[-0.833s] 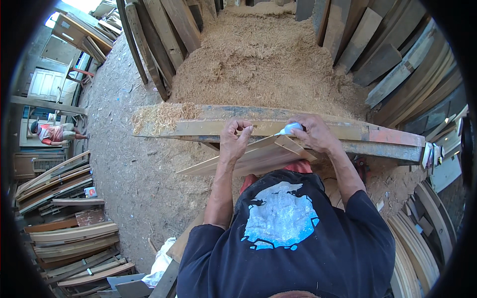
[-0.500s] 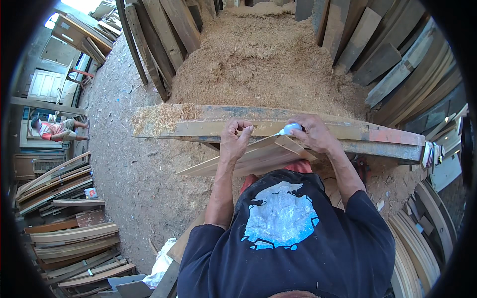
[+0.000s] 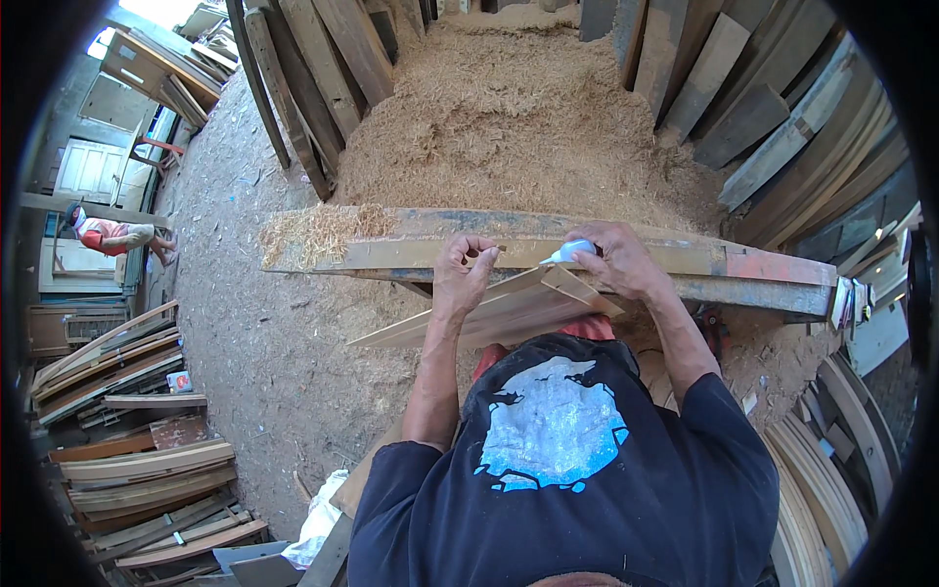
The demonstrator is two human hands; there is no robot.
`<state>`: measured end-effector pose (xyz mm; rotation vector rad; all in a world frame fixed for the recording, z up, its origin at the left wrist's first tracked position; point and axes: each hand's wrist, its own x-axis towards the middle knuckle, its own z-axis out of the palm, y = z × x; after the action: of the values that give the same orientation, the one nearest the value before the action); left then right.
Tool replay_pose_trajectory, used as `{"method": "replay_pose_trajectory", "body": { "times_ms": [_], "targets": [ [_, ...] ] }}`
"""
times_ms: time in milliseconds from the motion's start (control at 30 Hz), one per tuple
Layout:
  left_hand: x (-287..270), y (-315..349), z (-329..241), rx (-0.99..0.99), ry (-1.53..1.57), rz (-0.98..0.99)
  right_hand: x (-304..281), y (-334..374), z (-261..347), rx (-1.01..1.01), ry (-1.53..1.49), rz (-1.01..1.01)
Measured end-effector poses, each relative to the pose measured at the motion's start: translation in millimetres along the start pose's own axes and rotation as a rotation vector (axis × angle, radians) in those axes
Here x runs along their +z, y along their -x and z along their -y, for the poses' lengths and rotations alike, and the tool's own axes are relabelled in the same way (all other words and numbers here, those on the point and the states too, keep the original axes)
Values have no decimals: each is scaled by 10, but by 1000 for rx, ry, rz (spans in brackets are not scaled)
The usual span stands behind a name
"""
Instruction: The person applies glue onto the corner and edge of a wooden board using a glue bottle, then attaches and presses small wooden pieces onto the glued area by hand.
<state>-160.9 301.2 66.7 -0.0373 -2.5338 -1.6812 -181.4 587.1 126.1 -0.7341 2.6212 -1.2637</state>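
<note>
Workbench, right hand around tilted bottle

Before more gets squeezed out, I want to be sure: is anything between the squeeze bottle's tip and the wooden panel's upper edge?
Nothing visible is. The squeeze bottle, in the right hand, points its tip toward the upper edge of the wooden panel; whether they touch is unclear. The left hand is off to the left.

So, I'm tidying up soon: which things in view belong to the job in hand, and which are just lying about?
Seemingly in use:
- small bottle, in the right hand
- wooden board by its nozzle
- workbench

Apparently lying about:
- floor shavings
- upright planks, far right
- stacked boards, left
</note>
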Motion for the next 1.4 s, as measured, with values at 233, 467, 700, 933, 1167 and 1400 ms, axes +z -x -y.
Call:
{"method": "replay_pose_trajectory", "body": {
  "times_ms": [233, 467, 700, 933, 1167, 1400],
  "targets": [
    [-20, -9, -35, 3, -5, 4, -34, -7, 53, 45, -18, 75],
    [-27, -23, -29, 42, -36, 64, -90, 14, 70, 93, 15, 59],
    [67, -61, -131, -29, -36, 226, -144, 73, 38, 91, -17, 2],
    [196, -172, -440, 143, -221, 431, -153, 142, -38, 94, 6, -106],
    [297, -218, -550, 81, -268, 493, -205, 217, 26, 230, -67, -75],
    [339, -207, -552, 115, -248, 431, -232, 248, -14, 242, -77, -74]
  ]
}}
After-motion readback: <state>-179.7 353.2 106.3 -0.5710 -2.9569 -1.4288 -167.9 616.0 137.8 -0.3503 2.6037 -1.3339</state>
